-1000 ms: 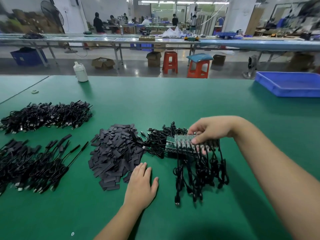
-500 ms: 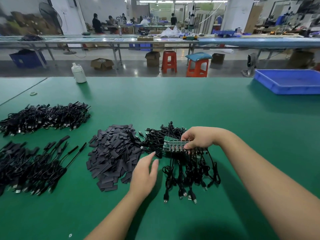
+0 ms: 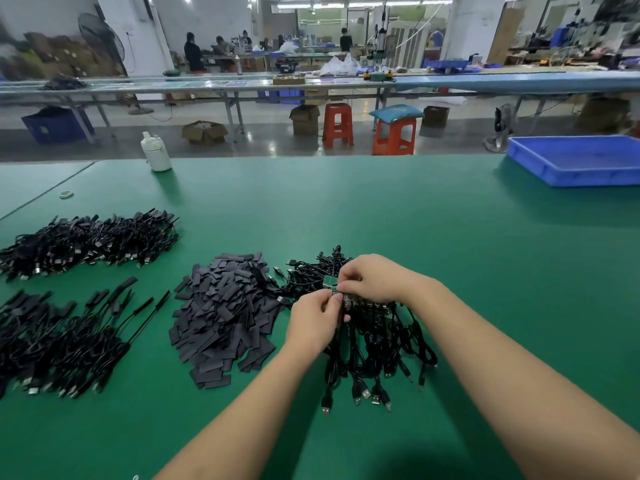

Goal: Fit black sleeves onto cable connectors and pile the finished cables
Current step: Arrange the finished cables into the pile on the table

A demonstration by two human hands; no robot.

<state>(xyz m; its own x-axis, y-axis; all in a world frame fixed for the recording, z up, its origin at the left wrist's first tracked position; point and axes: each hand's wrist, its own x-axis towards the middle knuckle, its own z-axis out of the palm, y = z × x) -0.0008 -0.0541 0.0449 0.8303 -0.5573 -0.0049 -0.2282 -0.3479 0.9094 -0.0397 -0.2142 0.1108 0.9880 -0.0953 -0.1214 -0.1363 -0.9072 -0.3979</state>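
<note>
The table [image 3: 346, 202] is covered in a plain green mat. On it the heap of sleeves [image 3: 225, 313] is matt black, and the cable bundles, one at far left [image 3: 86, 239], one at near left [image 3: 62, 341] and one under the hands [image 3: 374, 341], are black with small silver plug ends. The little circuit board [image 3: 330, 284] pinched between the fingers is green. A tray [image 3: 575, 161] at the right is bright blue, the bottle [image 3: 156, 152] at the back edge white. Beyond the table stand two orange-red stools [image 3: 337, 124], one with a teal cushion [image 3: 396, 111].
</note>
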